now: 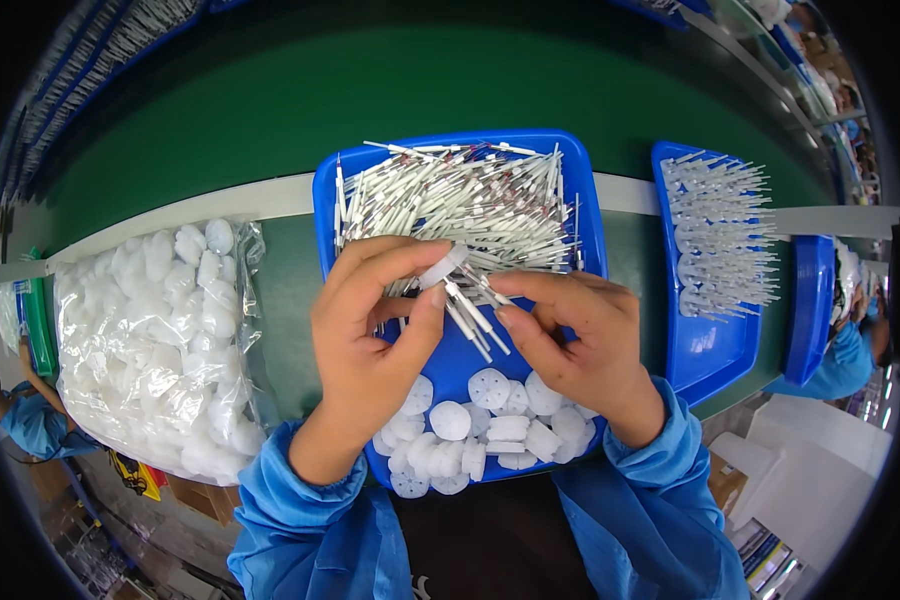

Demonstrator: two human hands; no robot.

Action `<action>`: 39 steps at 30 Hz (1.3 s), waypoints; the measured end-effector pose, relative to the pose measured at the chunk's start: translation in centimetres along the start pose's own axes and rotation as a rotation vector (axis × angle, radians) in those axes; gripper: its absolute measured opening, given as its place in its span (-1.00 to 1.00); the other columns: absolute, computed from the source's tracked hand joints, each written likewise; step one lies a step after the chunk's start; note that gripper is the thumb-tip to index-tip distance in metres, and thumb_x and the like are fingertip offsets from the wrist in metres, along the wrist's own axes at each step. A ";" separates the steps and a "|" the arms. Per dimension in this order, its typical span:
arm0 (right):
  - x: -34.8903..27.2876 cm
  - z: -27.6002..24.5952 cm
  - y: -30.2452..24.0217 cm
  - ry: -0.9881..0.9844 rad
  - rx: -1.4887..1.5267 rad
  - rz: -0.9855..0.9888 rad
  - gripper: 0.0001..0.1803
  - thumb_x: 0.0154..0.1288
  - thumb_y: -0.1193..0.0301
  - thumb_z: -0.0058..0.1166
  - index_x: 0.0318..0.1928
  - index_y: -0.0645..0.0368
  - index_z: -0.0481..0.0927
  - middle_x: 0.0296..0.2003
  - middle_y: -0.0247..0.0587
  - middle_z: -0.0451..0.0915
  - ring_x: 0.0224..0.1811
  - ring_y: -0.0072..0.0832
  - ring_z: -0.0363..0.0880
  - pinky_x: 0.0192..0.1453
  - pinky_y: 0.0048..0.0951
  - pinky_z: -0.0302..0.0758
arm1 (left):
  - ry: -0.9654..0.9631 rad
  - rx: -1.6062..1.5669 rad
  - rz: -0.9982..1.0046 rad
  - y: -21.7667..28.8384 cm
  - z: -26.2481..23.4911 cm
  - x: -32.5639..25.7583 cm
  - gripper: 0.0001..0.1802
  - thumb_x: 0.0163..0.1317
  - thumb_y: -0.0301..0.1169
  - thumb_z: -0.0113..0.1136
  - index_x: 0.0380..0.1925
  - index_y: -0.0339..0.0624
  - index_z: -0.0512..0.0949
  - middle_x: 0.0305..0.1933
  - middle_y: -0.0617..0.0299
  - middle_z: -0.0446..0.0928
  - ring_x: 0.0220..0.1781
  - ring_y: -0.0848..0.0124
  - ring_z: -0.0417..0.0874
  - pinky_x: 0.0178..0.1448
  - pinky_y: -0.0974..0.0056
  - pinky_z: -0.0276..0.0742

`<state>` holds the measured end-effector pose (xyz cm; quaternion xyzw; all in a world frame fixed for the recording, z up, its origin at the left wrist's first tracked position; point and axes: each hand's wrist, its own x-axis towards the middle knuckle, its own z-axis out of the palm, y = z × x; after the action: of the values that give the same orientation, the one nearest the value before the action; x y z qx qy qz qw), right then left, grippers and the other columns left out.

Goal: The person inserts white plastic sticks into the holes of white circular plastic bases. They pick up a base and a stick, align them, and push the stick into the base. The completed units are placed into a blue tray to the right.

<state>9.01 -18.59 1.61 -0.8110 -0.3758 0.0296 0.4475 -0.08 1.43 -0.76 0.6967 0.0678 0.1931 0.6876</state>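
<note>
Between thumb and forefinger my left hand (370,320) pinches a white plastic disc (444,266), tilted on its edge. Several thin white rods (473,318) stick out of the disc toward me. My right hand (580,335) is closed at the fingertips on a thin white rod close beside the disc; the fingers partly hide it. Both hands are above a blue tray (598,210). Its far part holds a heap of thin white rods (460,190) with dark reddish bits. Round white discs with small holes (451,421) lie loose in its near part.
At left lies a clear plastic bag (150,340) full of white discs. To the right, another blue tray (710,355) carries rows of discs with rods standing in them (720,235). A blue bin (808,310) stands farther right. Co-workers' blue sleeves (835,365) show at the sides.
</note>
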 end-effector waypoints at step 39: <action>0.0 1.1 0.7 0.167 -0.339 -0.197 -0.81 0.22 0.37 0.53 -0.19 0.08 0.79 -0.52 -0.40 0.73 -0.55 -0.39 0.70 -0.39 -0.34 0.55 | -0.040 0.441 0.111 0.3 0.5 -0.7 -0.70 0.34 -0.60 0.46 0.08 -0.29 0.81 -0.12 -0.05 0.85 -0.22 0.18 0.89 -0.09 0.23 0.77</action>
<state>9.03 -18.02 0.41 -0.8337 -0.4143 -0.1451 0.3350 -0.55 0.71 -0.54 0.8364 0.0563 0.1975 0.5081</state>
